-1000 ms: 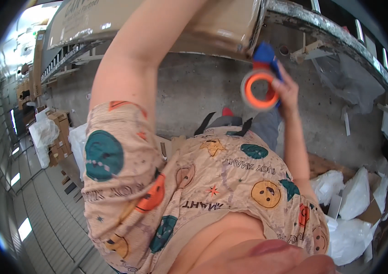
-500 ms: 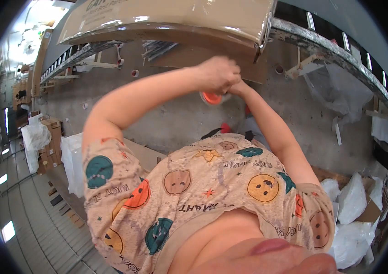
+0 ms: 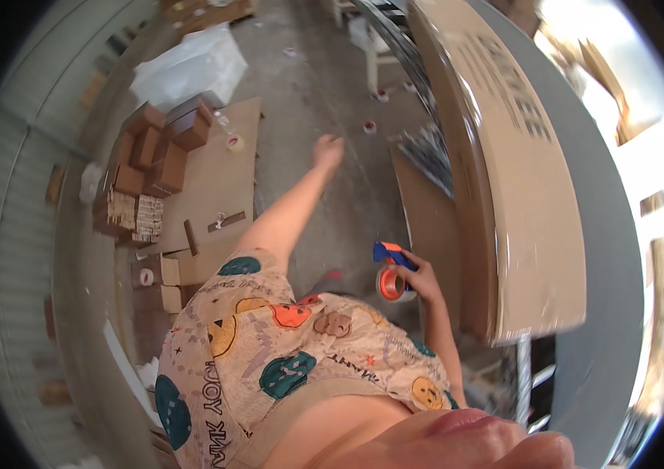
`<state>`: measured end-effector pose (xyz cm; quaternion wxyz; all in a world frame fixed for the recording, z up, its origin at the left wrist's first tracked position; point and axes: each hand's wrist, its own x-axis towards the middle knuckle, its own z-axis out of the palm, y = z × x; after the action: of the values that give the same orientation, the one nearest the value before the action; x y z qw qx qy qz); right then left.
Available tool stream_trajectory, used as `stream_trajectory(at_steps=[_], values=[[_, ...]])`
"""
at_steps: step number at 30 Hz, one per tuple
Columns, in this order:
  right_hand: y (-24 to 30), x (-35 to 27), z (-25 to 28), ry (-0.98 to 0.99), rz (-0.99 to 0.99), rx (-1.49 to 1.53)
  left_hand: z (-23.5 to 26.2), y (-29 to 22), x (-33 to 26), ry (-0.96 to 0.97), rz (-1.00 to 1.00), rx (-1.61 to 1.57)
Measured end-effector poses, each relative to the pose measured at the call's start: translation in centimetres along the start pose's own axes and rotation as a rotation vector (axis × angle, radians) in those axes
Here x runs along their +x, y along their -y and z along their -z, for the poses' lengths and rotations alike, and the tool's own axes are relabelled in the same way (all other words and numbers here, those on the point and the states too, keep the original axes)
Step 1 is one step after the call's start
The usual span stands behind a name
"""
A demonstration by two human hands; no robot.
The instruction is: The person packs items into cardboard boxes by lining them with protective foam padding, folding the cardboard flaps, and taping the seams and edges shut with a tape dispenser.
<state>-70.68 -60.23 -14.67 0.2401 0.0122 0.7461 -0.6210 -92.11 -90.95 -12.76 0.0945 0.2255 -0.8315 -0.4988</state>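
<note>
From my head camera, my right hand has its fingers closed round the tape dispenser, blue-handled with an orange roll, held low just beside the big cardboard box. The tape is not touching the box, so I judge no strip is going on right now; whether the box's seams are already sealed I cannot tell, since its near face shows only printed card. My left hand is stretched out and away, fingers loosely spread, holding nothing, over the concrete floor.

Beyond my left fingers lie a few spare tape rolls on the floor. Further left sit a flattened cardboard sheet, stacked small boxes and a white plastic bag. Between my hands there is bare floor; the box itself crowds my right side.
</note>
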Motion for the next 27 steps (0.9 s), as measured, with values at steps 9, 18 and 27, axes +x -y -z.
stream_trajectory(at_steps=[9,18,27], values=[[19.4,18.7,2.7,-0.178,0.235,0.229,12.6,27.0,3.4,0.375,0.603,0.169],[34.4,36.5,17.5,-0.304,0.431,0.791,9.0,23.3,13.5,0.685,0.322,0.400],[35.3,49.9,30.0,-0.472,0.244,0.591,1.1,14.0,30.5,0.702,0.150,0.287]])
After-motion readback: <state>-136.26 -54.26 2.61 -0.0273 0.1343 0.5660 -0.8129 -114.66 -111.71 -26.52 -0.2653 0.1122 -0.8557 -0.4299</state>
